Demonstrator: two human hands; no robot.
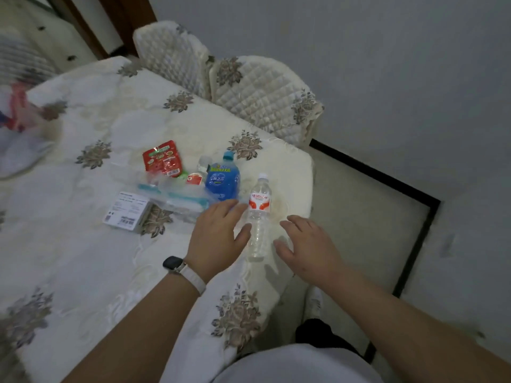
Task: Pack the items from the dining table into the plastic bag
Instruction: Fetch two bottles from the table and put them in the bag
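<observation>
A clear water bottle (pixel 258 214) with a red and white label stands near the table's right edge. My left hand (pixel 218 236) hovers just left of it, fingers relaxed, thumb near the bottle. My right hand (pixel 307 244) is spread open just right of the bottle, holding nothing. Behind them stand a blue bottle (pixel 223 181) and a small clear bottle (pixel 197 174) with a red label. A red snack packet (pixel 163 158), a crumpled clear plastic bag (pixel 179 199) and a white box (pixel 125 211) lie to the left.
The table (pixel 83 258) wears a cream cloth with grey flowers. Two quilted chairs (pixel 260 95) stand at its far side. A blurred bag with red print (pixel 16 120) sits at the far left. Grey floor with a black line lies to the right.
</observation>
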